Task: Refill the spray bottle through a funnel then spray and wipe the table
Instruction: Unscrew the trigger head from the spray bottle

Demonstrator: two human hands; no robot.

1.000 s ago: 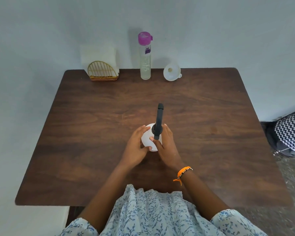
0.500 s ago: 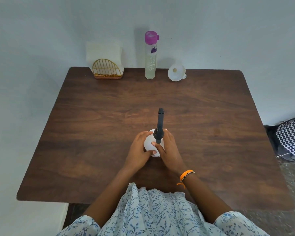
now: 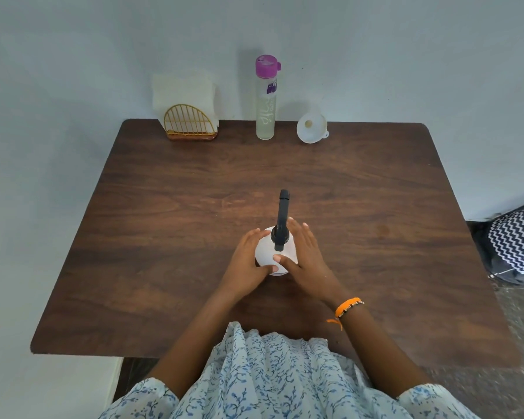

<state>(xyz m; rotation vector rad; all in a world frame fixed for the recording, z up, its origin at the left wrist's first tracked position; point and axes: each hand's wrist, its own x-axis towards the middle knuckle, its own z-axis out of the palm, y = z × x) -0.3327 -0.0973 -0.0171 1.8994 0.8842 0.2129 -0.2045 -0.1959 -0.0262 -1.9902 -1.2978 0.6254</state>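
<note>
A white spray bottle (image 3: 266, 252) with a black trigger head (image 3: 282, 219) stands upright near the middle of the brown wooden table (image 3: 164, 237). My left hand (image 3: 248, 261) wraps its left side. My right hand (image 3: 303, 255) rests against its right side, thumb on the white body and fingers stretched out. At the table's far edge stand a tall clear bottle (image 3: 266, 116) with a purple cap, holding pale liquid, and a white funnel (image 3: 311, 128) lying on its side. White napkins (image 3: 183, 92) sit in a gold wire holder (image 3: 189, 124) at the far left.
The table stands against a pale wall (image 3: 73, 55). A black-and-white zigzag bag (image 3: 518, 243) lies on the floor to the right. An orange bracelet (image 3: 347, 308) circles my right wrist.
My right hand's fingers have loosened from around the bottle's neck and now stretch out flatter beside it. The view has shifted slightly; the bottle stays in place.
</note>
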